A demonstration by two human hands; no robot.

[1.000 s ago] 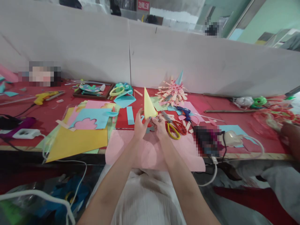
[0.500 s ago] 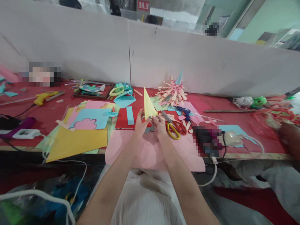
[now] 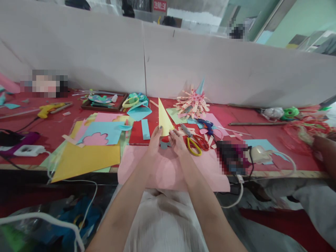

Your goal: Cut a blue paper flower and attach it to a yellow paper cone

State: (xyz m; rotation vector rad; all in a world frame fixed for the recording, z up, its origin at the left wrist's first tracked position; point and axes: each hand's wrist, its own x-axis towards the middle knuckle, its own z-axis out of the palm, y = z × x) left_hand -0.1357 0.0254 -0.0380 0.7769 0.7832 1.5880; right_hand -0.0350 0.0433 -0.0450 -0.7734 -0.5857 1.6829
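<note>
A pale yellow paper cone points upward between my two hands. My left hand grips its lower left edge, and my right hand pinches the lower right corner. Beneath them lies a pink sheet along the table's front edge. Just right of my right hand are scissors with yellow handles and a red-handled pair. Behind, a spiky pink paper piece carries a light blue cone. A blue strip rests on red paper to the left.
Yellow paper and blue paper cover the left side, with a yellow glue gun beyond. A tray stands at the back. A power strip with a white plug and another person's hand are at right.
The yellow cone has shifted slightly left and turned a little. My right hand's fingers have moved a little left and lower at the cone's base.
</note>
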